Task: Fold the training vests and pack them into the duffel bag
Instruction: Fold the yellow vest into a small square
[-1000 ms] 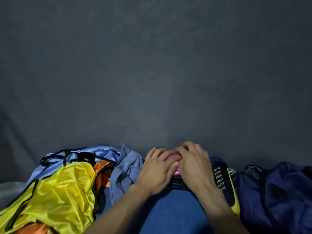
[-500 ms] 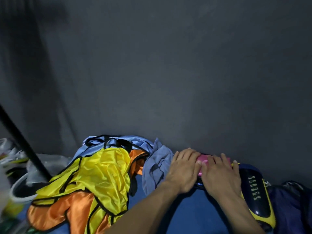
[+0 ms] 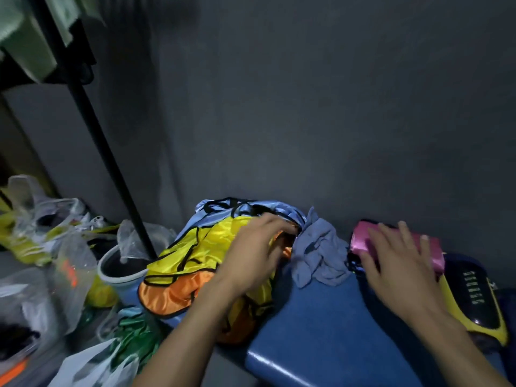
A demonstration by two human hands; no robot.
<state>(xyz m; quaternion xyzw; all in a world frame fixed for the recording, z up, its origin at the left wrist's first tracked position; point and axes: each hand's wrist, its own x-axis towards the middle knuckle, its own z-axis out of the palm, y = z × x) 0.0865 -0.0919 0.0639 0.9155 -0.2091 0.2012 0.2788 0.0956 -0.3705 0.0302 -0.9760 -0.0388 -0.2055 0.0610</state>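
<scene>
A heap of training vests lies at the left end of a blue padded bench (image 3: pixel 321 325): a yellow vest (image 3: pixel 201 247) on top, an orange vest (image 3: pixel 167 294) under it, a light blue vest (image 3: pixel 223 209) behind. My left hand (image 3: pixel 254 252) reaches over the yellow vest, its fingertips at the heap's right edge; whether they grasp cloth is blurred. My right hand (image 3: pixel 396 263) rests flat, fingers spread, on a folded pink vest (image 3: pixel 363 238). The pink vest sits on a dark bag with a yellow-edged black panel (image 3: pixel 477 300).
A crumpled grey-blue cloth (image 3: pixel 318 252) lies between my hands. A black pole (image 3: pixel 106 146) slants up at the left. Plastic bags (image 3: pixel 50 219) and a pale bucket (image 3: pixel 120 272) crowd the floor on the left. A dark grey wall stands close behind.
The view has swung left and closer. My left hand has left the pink vest and moved left onto the vest heap. My right hand stays on the pink vest.
</scene>
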